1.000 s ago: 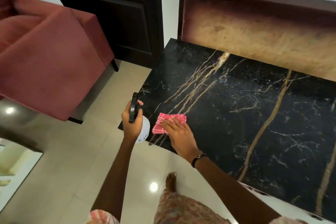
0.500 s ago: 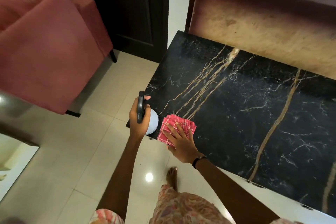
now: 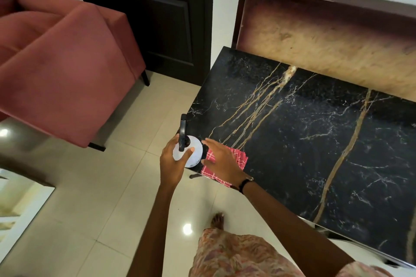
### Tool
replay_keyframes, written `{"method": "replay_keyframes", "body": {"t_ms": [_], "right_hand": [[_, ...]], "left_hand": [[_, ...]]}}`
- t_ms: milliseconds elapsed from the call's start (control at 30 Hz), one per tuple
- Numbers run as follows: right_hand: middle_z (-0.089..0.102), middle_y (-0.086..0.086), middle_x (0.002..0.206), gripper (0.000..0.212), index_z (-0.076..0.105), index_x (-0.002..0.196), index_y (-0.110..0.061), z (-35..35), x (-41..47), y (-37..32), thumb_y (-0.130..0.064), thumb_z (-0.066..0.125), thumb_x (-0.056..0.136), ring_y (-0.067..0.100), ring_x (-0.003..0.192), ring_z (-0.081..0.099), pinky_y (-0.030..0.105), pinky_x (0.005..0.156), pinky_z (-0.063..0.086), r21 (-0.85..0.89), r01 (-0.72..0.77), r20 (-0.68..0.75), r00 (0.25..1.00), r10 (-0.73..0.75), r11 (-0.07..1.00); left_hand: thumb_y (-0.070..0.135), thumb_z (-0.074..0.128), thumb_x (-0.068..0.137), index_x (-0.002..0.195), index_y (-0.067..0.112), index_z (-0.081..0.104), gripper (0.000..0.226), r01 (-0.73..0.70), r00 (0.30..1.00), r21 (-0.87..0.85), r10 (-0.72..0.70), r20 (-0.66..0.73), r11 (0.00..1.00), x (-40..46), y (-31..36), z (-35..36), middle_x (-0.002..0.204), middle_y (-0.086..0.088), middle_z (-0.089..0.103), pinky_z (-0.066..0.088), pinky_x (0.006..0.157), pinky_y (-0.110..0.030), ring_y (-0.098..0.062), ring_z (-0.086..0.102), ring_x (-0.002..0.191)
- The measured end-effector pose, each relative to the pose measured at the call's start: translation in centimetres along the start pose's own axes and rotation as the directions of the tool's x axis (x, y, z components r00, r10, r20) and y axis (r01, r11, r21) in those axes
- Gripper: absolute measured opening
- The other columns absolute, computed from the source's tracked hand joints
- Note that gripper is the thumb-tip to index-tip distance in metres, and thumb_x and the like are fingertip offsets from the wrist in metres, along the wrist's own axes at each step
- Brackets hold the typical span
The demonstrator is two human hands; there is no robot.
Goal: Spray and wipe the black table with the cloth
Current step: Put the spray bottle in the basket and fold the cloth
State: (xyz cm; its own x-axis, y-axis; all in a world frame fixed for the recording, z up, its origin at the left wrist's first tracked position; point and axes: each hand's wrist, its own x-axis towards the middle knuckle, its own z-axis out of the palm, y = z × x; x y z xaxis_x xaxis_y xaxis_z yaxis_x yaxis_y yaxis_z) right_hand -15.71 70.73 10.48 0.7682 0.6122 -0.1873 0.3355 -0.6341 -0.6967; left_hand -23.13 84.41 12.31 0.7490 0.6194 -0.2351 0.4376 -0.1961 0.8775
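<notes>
Two hands work at the near-left corner of the black table [image 3: 315, 141]. My right hand [image 3: 221, 161] presses flat, fingers straight, on the pink cloth [image 3: 240, 157] at the table's edge. My left hand [image 3: 172, 163] grips the white spray bottle [image 3: 191, 153] just beside it.

the left hand [image 3: 172, 165] is being held out from a bare forearm, fingers curled in a grip. the right hand [image 3: 221, 161] is being laid flat, fingers extended, wrist banded.
</notes>
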Motion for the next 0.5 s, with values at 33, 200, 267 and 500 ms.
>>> {"method": "replay_keyframes", "body": {"t_ms": [33,200,267,500], "right_hand": [[0.037,0.005,0.15,0.059,0.037,0.143,-0.014,0.0,0.4,-0.9,-0.017,0.062,0.089,0.021,0.138,0.032,0.04,0.115,0.027,0.082,0.013,0.012,1.0,-0.014,0.997],[0.036,0.006,0.151,0.062,0.032,0.145,-0.017,1.2,1.9,-3.2,-0.018,0.062,0.091,0.025,0.138,0.033,0.042,0.113,0.031,0.217,0.002,0.074,0.997,-0.018,0.976],[0.044,0.007,0.146,0.06,0.034,0.144,-0.017,1.4,1.7,-3.2,-0.019,0.061,0.091,0.027,0.135,0.039,0.042,0.11,0.037,0.273,-0.028,0.035,0.999,0.019,0.961],[0.064,0.004,0.123,0.038,0.054,0.128,-0.018,-2.2,-1.1,-1.2,-0.027,0.061,0.092,0.023,0.112,0.06,0.022,0.091,0.044,0.327,-0.068,-0.202,0.969,0.139,0.943]], "left_hand": [[0.028,0.071,0.081,0.128,0.011,0.055,0.052,-0.007,1.0,-0.005,0.007,-0.012,1.0,0.0,0.3,0.2,0.128,-0.009,0.061,0.042,0.101,-0.035,-0.025,0.054,0.12],[0.025,0.063,0.087,0.125,0.008,0.056,0.042,-0.031,0.999,0.025,0.032,-0.03,0.999,-0.1,1.3,1.2,0.119,-0.013,0.066,0.046,0.093,-0.034,-0.03,0.06,0.111],[0.026,0.063,0.088,0.123,0.009,0.058,0.039,-0.05,0.997,0.035,0.051,-0.051,0.998,-0.3,1.4,1.6,0.114,-0.011,0.068,0.048,0.092,-0.036,-0.03,0.062,0.108],[0.025,0.063,0.088,0.123,0.01,0.059,0.038,-0.153,0.988,0.093,0.155,-0.019,0.984,-2.4,5.2,5.7,0.112,-0.009,0.07,0.044,0.086,-0.031,-0.022,0.061,0.104]]}}
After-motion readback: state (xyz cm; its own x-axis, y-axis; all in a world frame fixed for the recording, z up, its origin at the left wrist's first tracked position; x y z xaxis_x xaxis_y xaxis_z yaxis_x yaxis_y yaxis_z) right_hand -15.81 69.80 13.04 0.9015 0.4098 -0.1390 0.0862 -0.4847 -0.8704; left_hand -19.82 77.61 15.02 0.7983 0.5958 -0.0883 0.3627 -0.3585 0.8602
